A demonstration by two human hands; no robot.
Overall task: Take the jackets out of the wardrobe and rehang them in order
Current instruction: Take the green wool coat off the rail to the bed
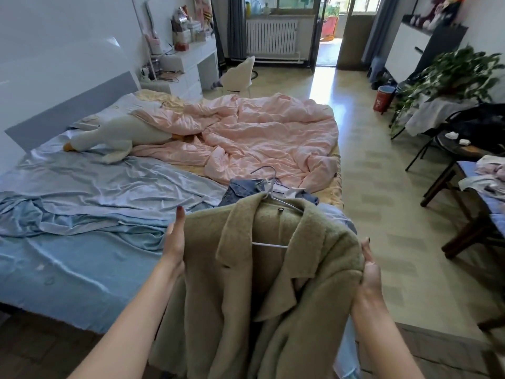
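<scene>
Beige fleece jacket [273, 283] on wire hanger [269, 198], held up over bed [82, 242] foot. Left hand [173, 242] flat against left shoulder, fingers straight; right hand [370, 272] pinches right shoulder edge. Likely thick, soft, floppy, moderately heavy; best held at shoulders or hanger hook. Denim jacket [243, 188] lies on the bed behind.

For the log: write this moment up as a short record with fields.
held item: green coat on a wire hanger
left hand: flat against the coat's left shoulder, fingers straight
right hand: grips the coat's right shoulder
coat position: held up over the bed's near corner
behind the coat: denim jacket lying on the bed
also on bed: pink quilt, plush goose
wardrobe: not in view
</scene>
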